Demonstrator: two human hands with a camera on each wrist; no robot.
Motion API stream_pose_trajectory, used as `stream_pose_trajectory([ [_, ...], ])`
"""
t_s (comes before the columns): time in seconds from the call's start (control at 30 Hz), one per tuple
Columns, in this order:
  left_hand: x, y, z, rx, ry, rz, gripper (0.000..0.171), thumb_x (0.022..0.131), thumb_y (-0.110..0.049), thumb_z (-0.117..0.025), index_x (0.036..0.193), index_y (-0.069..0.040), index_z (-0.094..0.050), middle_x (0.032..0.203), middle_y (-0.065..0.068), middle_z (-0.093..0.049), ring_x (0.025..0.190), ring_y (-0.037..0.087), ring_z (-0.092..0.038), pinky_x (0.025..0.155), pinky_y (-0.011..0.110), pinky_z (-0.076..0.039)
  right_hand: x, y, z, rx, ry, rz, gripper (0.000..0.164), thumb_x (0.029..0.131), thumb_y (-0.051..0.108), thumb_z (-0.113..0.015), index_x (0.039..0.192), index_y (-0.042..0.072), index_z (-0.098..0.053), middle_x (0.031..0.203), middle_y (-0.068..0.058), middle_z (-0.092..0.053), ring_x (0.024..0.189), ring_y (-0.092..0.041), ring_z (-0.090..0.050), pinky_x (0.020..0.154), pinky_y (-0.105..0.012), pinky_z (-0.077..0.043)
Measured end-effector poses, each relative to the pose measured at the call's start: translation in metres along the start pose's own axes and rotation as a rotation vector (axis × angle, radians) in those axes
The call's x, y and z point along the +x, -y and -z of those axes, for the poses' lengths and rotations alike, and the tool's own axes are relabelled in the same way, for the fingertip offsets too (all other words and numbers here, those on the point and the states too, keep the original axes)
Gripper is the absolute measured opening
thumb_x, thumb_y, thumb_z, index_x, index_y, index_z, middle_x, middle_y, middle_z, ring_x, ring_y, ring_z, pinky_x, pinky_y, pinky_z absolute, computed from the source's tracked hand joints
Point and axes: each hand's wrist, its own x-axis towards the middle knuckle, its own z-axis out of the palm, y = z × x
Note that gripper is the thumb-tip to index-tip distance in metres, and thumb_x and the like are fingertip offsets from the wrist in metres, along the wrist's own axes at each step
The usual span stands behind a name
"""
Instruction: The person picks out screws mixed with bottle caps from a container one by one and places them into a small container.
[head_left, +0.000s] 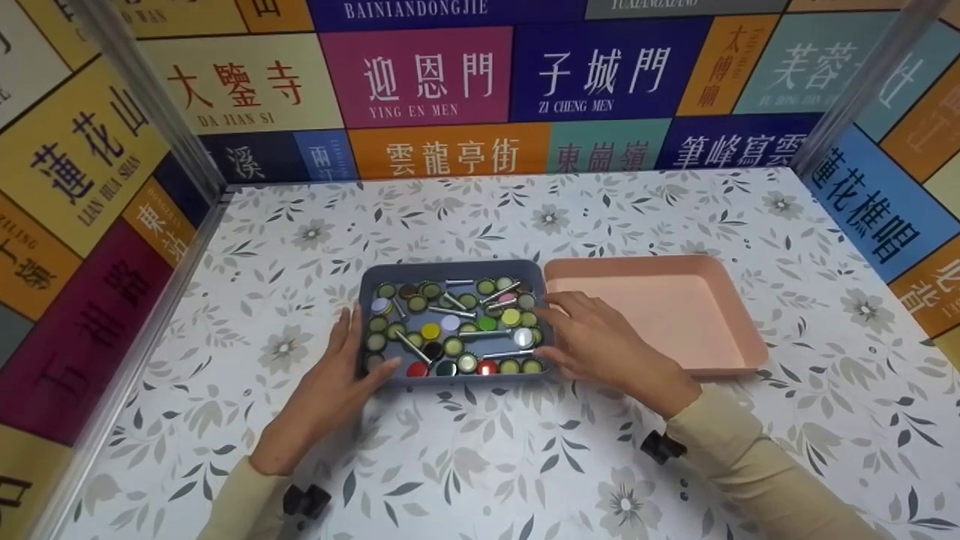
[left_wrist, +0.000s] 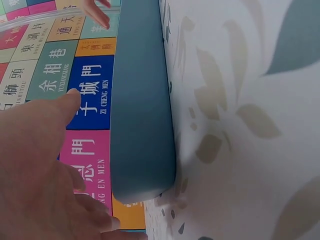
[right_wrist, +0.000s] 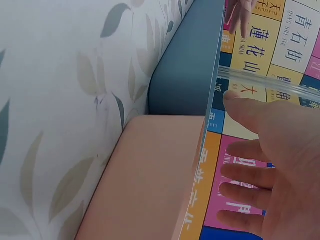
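A blue-grey tray [head_left: 465, 379] holds many bottle caps [head_left: 450, 323], mostly showing greenish undersides, with red, yellow, green, lilac and black ones among them. Long silver screws or nails [head_left: 484, 334] lie across the caps. My left hand [head_left: 337, 375] is at the tray's left side, fingers extended along it and thumb over the front corner. At the opposite side, my right hand [head_left: 600, 341] spreads its fingers over the right rim. In the left wrist view the blue tray's outer wall [left_wrist: 142, 110] stands beside the loosely extended fingers of that hand [left_wrist: 35, 150].
An empty pink tray [head_left: 652, 315] stands right against the blue tray, partly under my right forearm. Both sit on a table [head_left: 465, 457] with a leaf-and-flower cover. Colourful panels with Chinese lettering [head_left: 427, 75] enclose the back and sides, with clear posts [head_left: 161, 97] at the corners.
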Motion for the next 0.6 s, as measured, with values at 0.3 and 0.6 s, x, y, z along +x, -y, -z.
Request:
stream_pose_trajectory([
  [0.3, 0.003, 0.002, -0.003, -0.051, 0.017, -0.008, 0.107, 0.092, -0.067, -0.055, 0.162, -0.014, 0.007, 0.167, 0.026, 0.008, 0.152, 0.049, -0.009, 0.122, 0.063, -0.019, 0.006, 0.007, -0.006, 0.042, -0.003, 0.007, 0.044, 0.089, 0.036, -0.075, 0.119, 0.004, -0.070, 0.119, -0.009, -0.062, 0.108, -0.025, -0.056, 0.091, -0.043, -0.050],
  [0.6, 0.007, 0.005, -0.006, -0.120, -0.017, -0.081, 0.116, 0.087, -0.054, -0.071, 0.161, -0.007, 0.004, 0.168, 0.024, -0.005, 0.154, 0.043, -0.014, 0.124, 0.057, -0.020, 0.012, 0.013, -0.011, 0.003, 0.008, 0.017, 0.031, 0.087, 0.030, -0.079, 0.106, 0.006, -0.074, 0.101, -0.008, -0.063, 0.093, -0.024, -0.054, 0.081, -0.040, -0.046],
])
